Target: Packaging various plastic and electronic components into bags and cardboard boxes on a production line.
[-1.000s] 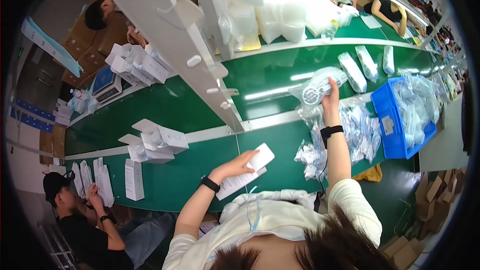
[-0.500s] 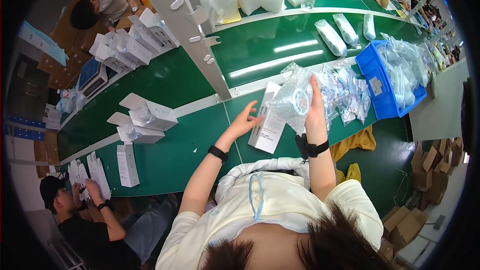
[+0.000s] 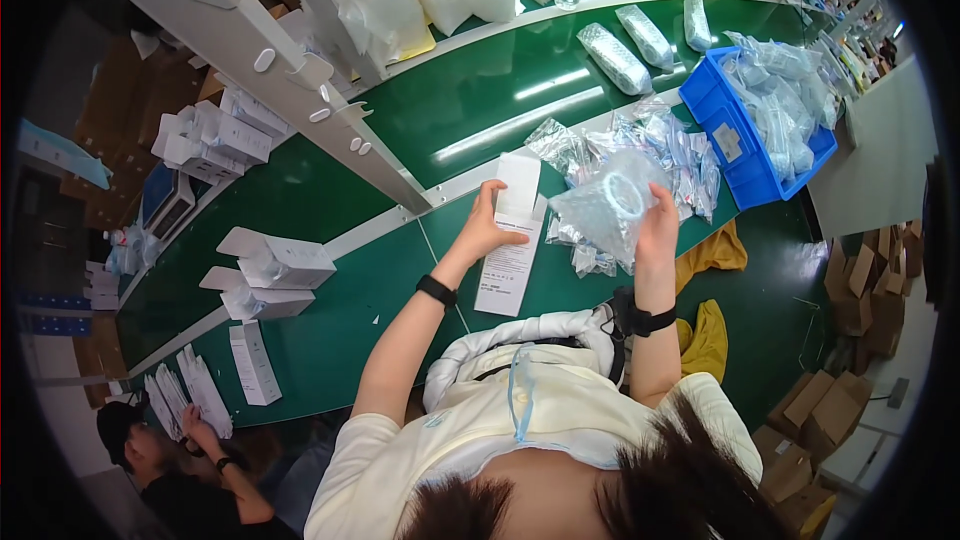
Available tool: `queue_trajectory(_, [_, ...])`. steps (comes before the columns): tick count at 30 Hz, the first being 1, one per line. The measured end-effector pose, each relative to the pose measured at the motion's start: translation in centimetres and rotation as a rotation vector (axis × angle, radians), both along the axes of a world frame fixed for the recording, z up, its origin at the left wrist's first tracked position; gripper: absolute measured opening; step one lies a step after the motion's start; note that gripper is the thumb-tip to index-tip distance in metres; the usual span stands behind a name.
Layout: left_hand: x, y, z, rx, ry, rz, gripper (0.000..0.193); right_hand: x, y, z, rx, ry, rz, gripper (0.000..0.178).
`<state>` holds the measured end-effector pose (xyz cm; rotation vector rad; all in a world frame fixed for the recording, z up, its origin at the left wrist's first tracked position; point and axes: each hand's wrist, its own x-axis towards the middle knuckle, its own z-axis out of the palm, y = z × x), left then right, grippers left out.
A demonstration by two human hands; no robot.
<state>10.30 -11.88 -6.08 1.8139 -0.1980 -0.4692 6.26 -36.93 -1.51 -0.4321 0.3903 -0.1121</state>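
Note:
My right hand (image 3: pixel 657 230) is closed on a clear bubble-wrap bag (image 3: pixel 600 208), held above the table. A white ring-shaped item (image 3: pixel 628 196) shows through the plastic; its kind is hard to make out. To the left, my left hand (image 3: pixel 484 228) grips the left edge of a flat white printed carton (image 3: pixel 506 275), thumb across its face and fingers curled by the upper flap. That flap stretches away from me at the carton's far end. Beside and partly under the bag lies a pile of small clear and silvery packets (image 3: pixel 690 165).
A blue bin (image 3: pixel 735 165) full of bagged items stands at the right. Several bubble-wrapped packs (image 3: pixel 613 58) lie beyond the metal rail. Open white boxes (image 3: pixel 290 260) and a closed one (image 3: pixel 254 365) are on the left. A metal post (image 3: pixel 340 120) rises ahead; a co-worker (image 3: pixel 150 450) handles flat cartons at lower left.
My left hand has come down onto the white carton, whose far flap now shows extended. The bag in my right hand has shifted slightly right and lower relative to the carton. The view has turned.

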Motion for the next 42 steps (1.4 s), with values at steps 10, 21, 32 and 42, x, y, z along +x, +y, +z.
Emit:
queue_trajectory(10, [-5.6, 0.5, 2.8, 0.182, -0.387, 0.281, 0.082, 3.5, 12.1, 2.6, -0.909, -0.062, -0.505, 0.059])
queue_trajectory(21, [-5.5, 1.4, 0.8, 0.128, -0.805, 0.307, 0.077, 3.1, 11.4, 4.9, -1.573, -0.506, 0.045, 0.053])
queue_trajectory(32, [-4.0, 2.2, 0.4, 0.082, -0.884, 0.490, 0.077, 1.6, 8.4, 1.0, -1.890, -0.616, -0.073, 0.033])
queue_trajectory(42, [-6.6, 4.5, 4.4, 0.342, -0.608, 0.417, 0.050, 2.1, -4.9, -10.1, -2.328, 0.075, 0.143, 0.027])
